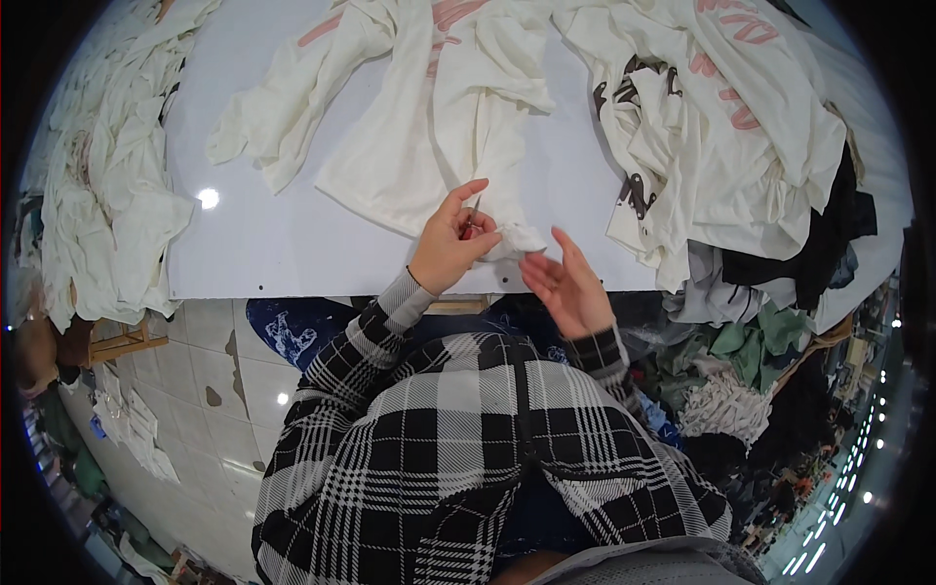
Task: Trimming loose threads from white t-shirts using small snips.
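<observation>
My left hand [450, 242] is closed around what looks like a pair of thread snips [475, 211], a thin metal blade pointing up with a bit of red by the fingers. Its thumb also meets the bunched end [519, 240] of a white garment [390, 161] near the table's front edge. Just right of that bunched end is my right hand [571, 289], fingers apart and slightly blurred, with nothing seen in it. Pink lettering marks the white garment, which lies spread away from me.
On the right, white garments with pink and dark prints [721, 136] lie heaped over black and grey cloth. More white garments [107, 185] hang over a surface at left. A green and beige cloth pile [726, 400] sits below right. The pale table [263, 244] ends close to me.
</observation>
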Available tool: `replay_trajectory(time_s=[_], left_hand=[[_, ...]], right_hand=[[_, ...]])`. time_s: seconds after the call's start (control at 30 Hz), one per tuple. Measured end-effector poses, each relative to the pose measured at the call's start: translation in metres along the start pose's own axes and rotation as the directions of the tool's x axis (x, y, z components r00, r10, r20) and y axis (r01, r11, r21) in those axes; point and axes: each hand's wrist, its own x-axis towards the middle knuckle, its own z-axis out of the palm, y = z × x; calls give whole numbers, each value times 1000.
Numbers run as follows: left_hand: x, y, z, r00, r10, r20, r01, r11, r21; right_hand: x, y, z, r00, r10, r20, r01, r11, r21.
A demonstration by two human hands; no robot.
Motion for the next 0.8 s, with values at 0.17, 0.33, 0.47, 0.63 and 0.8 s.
replay_trajectory(time_s=[0.17,0.33,0.47,0.63,0.8], left_hand=[[-13,-1,1,949,311,-48,-235,801,550],[-23,15,11,842,523,128,-436,523,732],[-12,15,17,794,543,274,-519,368,772],[1,8,19,830,535,154,-512,624,591],[1,21,21,994,110,-22,-99,953,287]], right_hand=[[41,10,15,988,-109,-111,120,988,97],[33,11,29,962,-238,-136,235,971,-41],[26,10,31,956,-263,-130,247,961,-125],[26,17,39,929,-337,-156,319,939,-125],[26,19,42,863,-493,-112,460,858,-229]])
